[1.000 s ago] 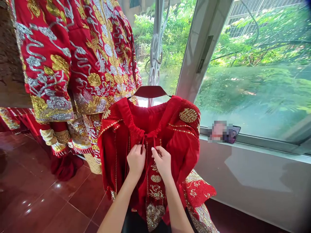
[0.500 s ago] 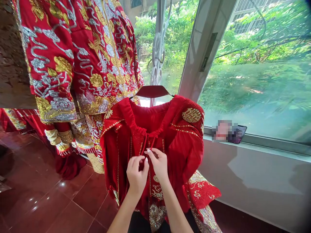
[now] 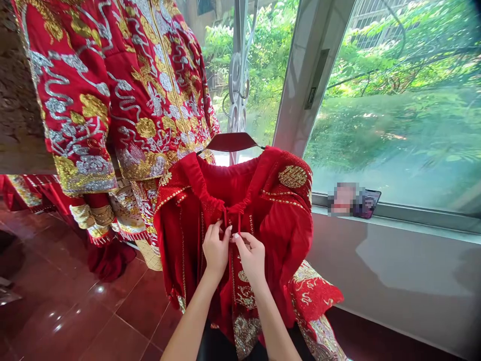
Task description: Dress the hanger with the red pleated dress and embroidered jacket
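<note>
A red embroidered jacket [image 3: 285,225] with gold beading hangs on a dark red hanger [image 3: 231,142], its gathered neckline facing me. Two thin red drawstring cords [image 3: 239,221] come down from the front of the neckline. My left hand [image 3: 216,253] is closed, thumb and fingers pinched at the lower part of the left cord. Beside it my right hand [image 3: 251,256] pinches the end of the right cord between thumb and forefinger. The fingertips of both hands are close together in front of the jacket's opening. The cord ends are hidden in the fingers.
Another red costume [image 3: 150,100] with gold and silver embroidery hangs close on the left. A window [image 3: 394,135] stands behind, with a phone [image 3: 366,203] on its sill. A metal stand [image 3: 237,85] rises behind the hanger. The floor is red tile [image 3: 97,316].
My hands have drawn slightly apart, the left one rising a little and the right one lowering. The two cords now hang separately and straighter. The view has shifted slightly.
</note>
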Demonstrator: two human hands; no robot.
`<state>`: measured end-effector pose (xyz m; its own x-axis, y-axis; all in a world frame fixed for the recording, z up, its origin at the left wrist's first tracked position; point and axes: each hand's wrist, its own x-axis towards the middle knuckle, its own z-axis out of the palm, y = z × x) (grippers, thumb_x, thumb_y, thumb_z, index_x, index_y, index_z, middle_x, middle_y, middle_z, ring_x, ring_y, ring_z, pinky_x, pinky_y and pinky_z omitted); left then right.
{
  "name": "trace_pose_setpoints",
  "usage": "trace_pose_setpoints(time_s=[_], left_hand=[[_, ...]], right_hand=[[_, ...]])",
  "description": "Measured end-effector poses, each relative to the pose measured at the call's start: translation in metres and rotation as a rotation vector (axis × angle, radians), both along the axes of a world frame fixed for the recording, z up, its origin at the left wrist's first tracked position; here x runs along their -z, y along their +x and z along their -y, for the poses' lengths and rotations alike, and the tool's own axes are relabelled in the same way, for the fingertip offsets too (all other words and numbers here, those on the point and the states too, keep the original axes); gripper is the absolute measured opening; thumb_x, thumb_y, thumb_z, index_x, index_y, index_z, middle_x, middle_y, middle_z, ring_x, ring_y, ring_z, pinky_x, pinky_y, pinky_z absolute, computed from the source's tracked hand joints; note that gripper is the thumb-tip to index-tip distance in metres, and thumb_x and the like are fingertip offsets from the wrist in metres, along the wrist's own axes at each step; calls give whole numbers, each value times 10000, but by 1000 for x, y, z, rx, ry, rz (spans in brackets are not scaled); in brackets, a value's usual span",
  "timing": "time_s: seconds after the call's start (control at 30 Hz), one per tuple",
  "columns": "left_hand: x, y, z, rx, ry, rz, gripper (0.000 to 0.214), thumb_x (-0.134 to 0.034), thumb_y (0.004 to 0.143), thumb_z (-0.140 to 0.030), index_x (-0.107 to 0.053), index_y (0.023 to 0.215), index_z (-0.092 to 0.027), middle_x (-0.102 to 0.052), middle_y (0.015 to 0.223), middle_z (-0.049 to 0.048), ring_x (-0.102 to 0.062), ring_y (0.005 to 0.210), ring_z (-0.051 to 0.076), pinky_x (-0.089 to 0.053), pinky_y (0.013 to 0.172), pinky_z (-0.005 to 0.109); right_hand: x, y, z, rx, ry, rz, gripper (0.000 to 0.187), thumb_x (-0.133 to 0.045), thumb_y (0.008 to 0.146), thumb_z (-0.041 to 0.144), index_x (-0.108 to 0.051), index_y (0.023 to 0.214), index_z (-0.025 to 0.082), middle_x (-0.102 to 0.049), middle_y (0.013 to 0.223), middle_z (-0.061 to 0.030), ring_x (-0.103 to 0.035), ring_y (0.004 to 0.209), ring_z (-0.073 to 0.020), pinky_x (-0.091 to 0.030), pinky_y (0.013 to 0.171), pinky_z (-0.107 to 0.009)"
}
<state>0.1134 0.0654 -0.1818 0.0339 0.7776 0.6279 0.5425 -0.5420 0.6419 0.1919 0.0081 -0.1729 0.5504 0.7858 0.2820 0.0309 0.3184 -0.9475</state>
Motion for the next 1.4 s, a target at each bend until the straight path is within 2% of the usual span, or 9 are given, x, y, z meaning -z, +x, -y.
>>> trace_pose_setpoints(time_s=[0.2, 0.4, 0.53, 0.67, 0.9, 1.03, 1.17, 1.27, 1.4], left_hand=[[-4, -4, 7, 184, -126, 167, 323, -512, 900, -375, -691, 740, -159, -634, 715, 47, -559, 666, 152, -423, 654, 271], [11, -16, 28, 571, -723, 671, 506, -685, 682, -635, -620, 616, -138, -348, 457, -74, -277, 428, 52, -230, 432, 203], [4, -24, 26, 692, -823, 719, 523, -797, 571, -566, -512, 475, -138, -359, 445, -69, -281, 436, 36, -235, 432, 195], [2, -39, 24, 642, -918, 834, 321, -846, 513, -360, -707, 680, -123, -544, 578, -17, -447, 524, 64, -370, 497, 197], [-12, -42, 22, 497, -581, 986, 402, -785, 655, -424, -749, 989, -204, -681, 906, 44, -586, 727, 104, -490, 699, 253], [-38, -41, 24, 429, -114, 539, 220, -695, 789, -367, -762, 940, -221, -631, 929, 48, -574, 829, 141, -485, 742, 271], [-55, -37, 24, 215, 275, 87, 111, -661, 831, -290, -764, 858, -260, -545, 813, 28, -503, 809, 158, -463, 726, 287], [-57, -29, 21, 112, 298, 74, 50, -695, 790, -258, -696, 763, -216, -511, 816, 19, -500, 816, 162, -466, 759, 302], [-55, -16, 16, 190, 18, 292, 207, -664, 731, -163, -517, 873, -197, -570, 891, 14, -572, 840, 151, -492, 792, 307]], right_hand=[[2, 3, 3, 40, 5, -30, 281, -613, 799, 421, -676, 802, 148, -714, 763, -77, -671, 718, -189, -539, 687, -300], [-10, -4, 1, -84, -10, -59, 269, -639, 779, 410, -692, 746, 148, -711, 712, -69, -670, 680, -183, -539, 656, -288], [-23, -18, 0, -200, -54, -199, 270, -699, 704, 417, -673, 709, 148, -681, 627, -46, -588, 501, -148, -467, 458, -247], [-27, -24, 4, -169, 18, -350, 267, -727, 685, 405, -640, 669, 154, -621, 568, -14, -576, 531, -125, -466, 492, -224], [-24, -26, 4, -202, 41, -507, 381, -777, 592, 448, -526, 602, 161, -442, 506, 66, -238, 397, -10, -179, 358, -170], [-23, -27, 5, -248, 22, -543, 401, -771, 579, 458, -481, 597, 182, -367, 476, 92, -208, 388, -18, -175, 359, -180], [-22, -25, 8, -266, 24, -535, 371, -774, 595, 445, -522, 634, 174, -342, 487, 97, -205, 412, -25, -167, 383, -184], [-20, -24, 9, -243, 31, -485, 342, -749, 634, 442, -552, 651, 163, -371, 514, 83, -220, 439, -30, -168, 405, -188], [-17, -24, 9, -199, 26, -378, 298, -715, 660, 424, -575, 651, 161, -457, 560, 50, -283, 475, -50, -207, 427, -198]])
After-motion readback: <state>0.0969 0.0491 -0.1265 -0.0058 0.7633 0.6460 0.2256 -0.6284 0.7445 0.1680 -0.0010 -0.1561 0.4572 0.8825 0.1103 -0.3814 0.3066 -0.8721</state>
